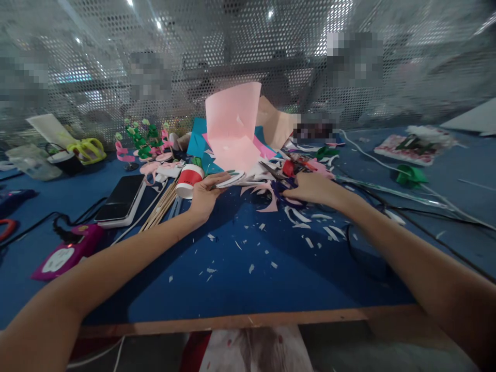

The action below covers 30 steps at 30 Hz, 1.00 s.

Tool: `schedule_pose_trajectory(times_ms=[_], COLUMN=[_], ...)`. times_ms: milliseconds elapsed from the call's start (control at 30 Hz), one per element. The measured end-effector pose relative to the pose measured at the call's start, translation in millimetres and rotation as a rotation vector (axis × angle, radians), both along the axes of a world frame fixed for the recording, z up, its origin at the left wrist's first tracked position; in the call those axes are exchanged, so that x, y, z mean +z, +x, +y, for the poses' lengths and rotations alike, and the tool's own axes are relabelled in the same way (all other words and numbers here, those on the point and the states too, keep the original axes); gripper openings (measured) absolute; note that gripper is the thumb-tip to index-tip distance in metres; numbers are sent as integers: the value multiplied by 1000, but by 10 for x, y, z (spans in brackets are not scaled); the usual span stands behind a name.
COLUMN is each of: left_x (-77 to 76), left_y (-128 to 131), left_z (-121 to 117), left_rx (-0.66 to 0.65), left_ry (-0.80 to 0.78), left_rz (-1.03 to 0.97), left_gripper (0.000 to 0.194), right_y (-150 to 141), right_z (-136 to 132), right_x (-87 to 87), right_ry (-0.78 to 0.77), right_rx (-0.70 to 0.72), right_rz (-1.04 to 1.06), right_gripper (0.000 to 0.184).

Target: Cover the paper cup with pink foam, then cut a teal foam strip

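- The left hand (203,196) pinched the edge of a flat white paper strip (231,179) between thumb and fingertips, just right of a red-and-white paper cup (188,181) lying on its side.
- The right hand (310,188) lay palm down with fingers curled over a heap of pink and white cuttings (271,199); whether it gripped anything could not be told.
- The strip sat near the table's centre, at about 11 o'clock from the left hand, its surface smooth and slightly curved.
- At 12 o'clock a large pink sheet (234,124) stood curled upright, matte and stiff, over teal paper (197,142).
- A bundle of thin wooden sticks (160,209) lay at 9 o'clock of the left hand, touching the cup.
- A phone (121,199) rested further toward 9 o'clock, and a magenta device (65,253) at 8 o'clock.
- Small white paper scraps (251,253) were scattered on the blue table (248,289) between both forearms.
- Green and pink paper flowers (143,142) stood at 10 o'clock; black cables (387,206) ran past the right wrist.
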<state>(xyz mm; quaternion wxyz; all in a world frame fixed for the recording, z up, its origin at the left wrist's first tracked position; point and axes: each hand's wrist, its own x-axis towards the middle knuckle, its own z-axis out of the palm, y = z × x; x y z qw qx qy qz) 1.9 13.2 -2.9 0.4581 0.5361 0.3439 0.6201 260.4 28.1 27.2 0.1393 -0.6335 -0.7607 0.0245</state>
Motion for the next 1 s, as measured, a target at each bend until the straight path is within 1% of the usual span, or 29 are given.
schedule_pose_trajectory(times_ms=[33,100,133,200,300,367,433,533,633,767,867,1000], left_x=[9,34,49,77,105,112,114,120,128,128,125,137], left_y=[8,23,29,35,27,16,9,10,19,27,28,25], left_z=[-2,-9,-12,-15,-12,-9,-11,-20,-21,-4,1,-7], left_rx=[12,24,21,-4,-31,-34,-57,-95,-63,-39,-41,-48], left_ry=[-22,-80,-114,-182,-257,-273,-282,-282,-296,-319,-321,-360], left_rz=[5,-1,-24,-108,-241,-266,-251,-233,-245,-281,-308,-295], left_gripper=[23,20,20,22,17,16,19,23,24,29,23,19], right_y=[-46,-128,-159,-197,-205,-195,-184,-169,-145,-116,-138,-232], right_z=[-26,-79,-100,-125,-111,-88,-69,-59,-41,-1,-26,-137], right_x=[25,76,97,122,113,86,57,22,-11,-43,-15,62], right_ry=[-13,3,40,123,244,302,344,407,459,515,530,466], right_rx=[-52,-87,-92,-103,-109,-88,-70,-44,-14,-9,24,148], right_rz=[-76,-135,-145,-137,-63,9,65,85,79,110,110,102], right_gripper=[26,26,26,25,20,21,25,28,27,28,28,27])
